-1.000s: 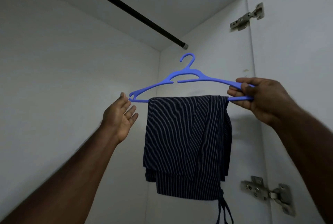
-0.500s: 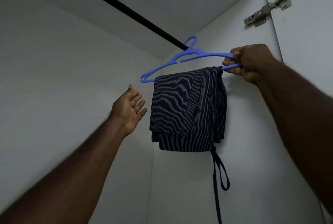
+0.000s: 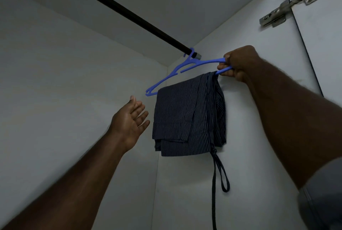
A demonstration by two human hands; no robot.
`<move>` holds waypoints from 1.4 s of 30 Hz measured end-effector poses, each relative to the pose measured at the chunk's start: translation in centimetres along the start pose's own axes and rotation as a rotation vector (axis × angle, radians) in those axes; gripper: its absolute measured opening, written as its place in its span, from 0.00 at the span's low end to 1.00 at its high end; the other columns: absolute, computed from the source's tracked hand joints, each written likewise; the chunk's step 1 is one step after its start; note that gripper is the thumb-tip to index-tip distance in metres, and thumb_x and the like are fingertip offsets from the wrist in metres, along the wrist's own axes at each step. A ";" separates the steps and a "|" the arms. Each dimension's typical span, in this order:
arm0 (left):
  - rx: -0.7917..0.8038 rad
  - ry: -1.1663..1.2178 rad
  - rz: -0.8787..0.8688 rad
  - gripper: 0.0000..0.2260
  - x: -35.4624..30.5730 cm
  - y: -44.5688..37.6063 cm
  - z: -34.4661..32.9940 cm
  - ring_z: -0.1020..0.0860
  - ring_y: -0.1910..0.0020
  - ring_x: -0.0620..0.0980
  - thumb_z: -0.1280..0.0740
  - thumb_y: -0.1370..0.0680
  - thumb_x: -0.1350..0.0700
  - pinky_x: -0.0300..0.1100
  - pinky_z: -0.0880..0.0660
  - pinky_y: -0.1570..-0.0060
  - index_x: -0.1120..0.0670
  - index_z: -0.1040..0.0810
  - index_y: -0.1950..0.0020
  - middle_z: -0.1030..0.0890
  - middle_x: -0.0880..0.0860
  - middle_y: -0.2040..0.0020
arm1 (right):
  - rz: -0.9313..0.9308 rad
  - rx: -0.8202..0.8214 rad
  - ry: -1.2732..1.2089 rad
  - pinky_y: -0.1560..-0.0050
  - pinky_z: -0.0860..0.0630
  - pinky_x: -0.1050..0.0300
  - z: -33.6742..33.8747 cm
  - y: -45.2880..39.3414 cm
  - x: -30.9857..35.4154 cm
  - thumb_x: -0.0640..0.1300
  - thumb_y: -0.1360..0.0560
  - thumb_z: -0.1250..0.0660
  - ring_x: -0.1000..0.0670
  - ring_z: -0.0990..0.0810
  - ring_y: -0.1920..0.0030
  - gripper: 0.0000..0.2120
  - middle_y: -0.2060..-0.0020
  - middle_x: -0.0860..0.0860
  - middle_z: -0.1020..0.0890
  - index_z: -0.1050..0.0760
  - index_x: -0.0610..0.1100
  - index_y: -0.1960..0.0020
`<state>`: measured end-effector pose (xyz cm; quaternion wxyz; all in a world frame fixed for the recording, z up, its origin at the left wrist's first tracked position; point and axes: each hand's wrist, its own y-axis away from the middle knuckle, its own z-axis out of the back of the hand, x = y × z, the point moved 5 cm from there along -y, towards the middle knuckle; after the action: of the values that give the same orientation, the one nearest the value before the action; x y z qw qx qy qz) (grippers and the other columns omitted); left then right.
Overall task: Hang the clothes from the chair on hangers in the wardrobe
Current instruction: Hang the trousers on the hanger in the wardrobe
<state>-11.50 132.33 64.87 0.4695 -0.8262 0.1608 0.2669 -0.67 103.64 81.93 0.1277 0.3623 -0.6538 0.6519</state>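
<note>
A blue plastic hanger (image 3: 185,67) carries folded dark pinstriped trousers (image 3: 188,117) over its lower bar, a drawstring (image 3: 220,174) dangling below. The hanger's hook sits at the right end of the dark wardrobe rail (image 3: 118,9), by the rail's metal end cap. My right hand (image 3: 238,63) grips the hanger's right end. My left hand (image 3: 131,120) is open, palm up, just left of the trousers and below the hanger's left tip, touching nothing.
White wardrobe walls enclose the space: back wall on the left, side wall (image 3: 259,118) behind the trousers. The open door with a metal hinge (image 3: 288,6) stands at the upper right. No other hangers show on the rail.
My right hand raised the hanger with the trousers up to the rail's right end. My left hand let go of the hanger's left tip and stayed lower, open.
</note>
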 end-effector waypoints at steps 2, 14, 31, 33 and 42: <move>-0.006 -0.001 0.001 0.28 0.3 -0.1 0.4 0.29 0.28 0.55 0.39 0.18 0.41 0.52 0.28 0.33 0.56 0.33 0.23 0.29 0.54 0.25 | 0.006 0.003 0.009 0.70 0.18 0.54 -0.1 -0.2 -0.8 0.40 0.16 0.41 0.50 0.19 0.63 0.07 0.61 0.43 0.21 0.27 0.37 0.47; 0.003 -0.039 0.002 0.28 1.5 -0.1 -0.6 0.28 0.29 0.54 0.39 0.18 0.41 0.53 0.28 0.33 0.55 0.33 0.23 0.28 0.53 0.26 | 0.243 -0.082 0.281 0.48 0.17 0.43 2.8 -0.7 -2.0 0.40 0.26 0.32 0.40 0.16 0.47 0.16 0.44 0.38 0.18 0.23 0.38 0.39; -0.056 -0.631 -0.271 0.25 0.2 6.0 -2.8 0.32 0.28 0.47 0.40 0.17 0.44 0.46 0.36 0.27 0.53 0.35 0.22 0.32 0.50 0.24 | 0.664 -0.191 0.975 0.33 0.30 0.43 0.9 11.5 -1.8 0.49 0.23 0.33 0.39 0.31 0.30 0.30 0.31 0.39 0.28 0.35 0.38 0.26; -0.063 -0.783 -0.308 0.27 0.3 7.5 -2.9 0.35 0.24 0.49 0.40 0.17 0.44 0.43 0.39 0.29 0.52 0.39 0.20 0.35 0.51 0.22 | 0.731 -0.165 1.092 0.29 0.33 0.39 0.1 14.2 -2.7 0.49 0.24 0.33 0.38 0.35 0.27 0.32 0.28 0.37 0.31 0.37 0.36 0.25; 0.101 -1.009 -0.458 0.32 3.6 20.3 -5.9 0.59 0.19 0.50 0.41 0.17 0.42 0.55 0.54 0.21 0.49 0.52 0.18 0.54 0.49 0.17 | 0.671 0.062 1.356 0.22 0.45 0.40 1.9 30.8 -6.0 0.52 0.22 0.35 0.42 0.49 0.20 0.35 0.21 0.43 0.43 0.44 0.43 0.21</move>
<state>-17.41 116.90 51.17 0.5732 -0.5861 -0.2553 0.5125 -15.62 100.18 54.46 0.2865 -0.3330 -0.4886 0.7539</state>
